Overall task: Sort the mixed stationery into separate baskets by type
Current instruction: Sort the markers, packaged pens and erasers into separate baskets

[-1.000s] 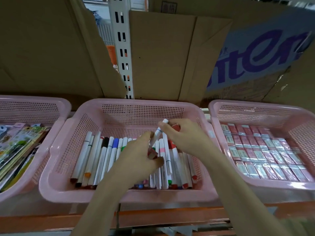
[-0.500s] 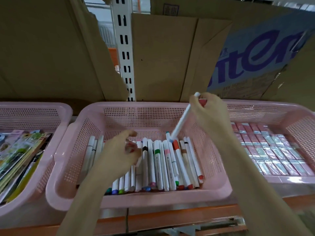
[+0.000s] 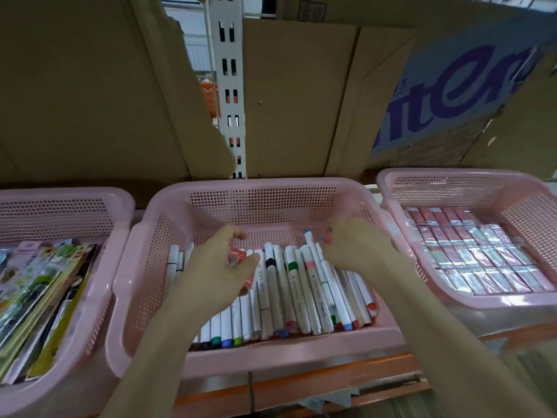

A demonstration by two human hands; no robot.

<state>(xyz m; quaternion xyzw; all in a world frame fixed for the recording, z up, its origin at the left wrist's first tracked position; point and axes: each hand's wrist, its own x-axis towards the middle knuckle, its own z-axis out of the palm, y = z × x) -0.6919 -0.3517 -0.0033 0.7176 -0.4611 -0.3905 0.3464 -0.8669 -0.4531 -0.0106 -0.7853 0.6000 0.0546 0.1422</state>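
1. Three pink mesh baskets are sitting side by side on an orange-edged shelf (image 3: 301,384), with flattened cardboard (image 3: 90,95) standing behind them.
2. The middle basket (image 3: 259,203) is holding a row of white markers (image 3: 289,294) with coloured caps, lying side by side with their lengths running front to back.
3. The left hand (image 3: 223,267) is reaching into the middle basket over the left part of the row; its fingers (image 3: 238,233) are curling around a small red and white item (image 3: 236,254), pinching it against the thumb.
4. The right hand (image 3: 352,245) is resting over the right part of the row, its fingers (image 3: 327,236) curled and pinching the far end of a white marker with a green tip (image 3: 309,241), which is lying just above the others.
5. The left basket (image 3: 60,200) is holding flat packaged items (image 3: 39,285) stacked on edge and leaning.
6. The right basket (image 3: 452,179) is holding small pink and red wrapped packs (image 3: 470,251) laid in neat rows.
7. A white slotted shelving upright (image 3: 229,86) is showing between the cardboard sheets, and a box with purple lettering (image 3: 464,86) is standing behind the right basket.
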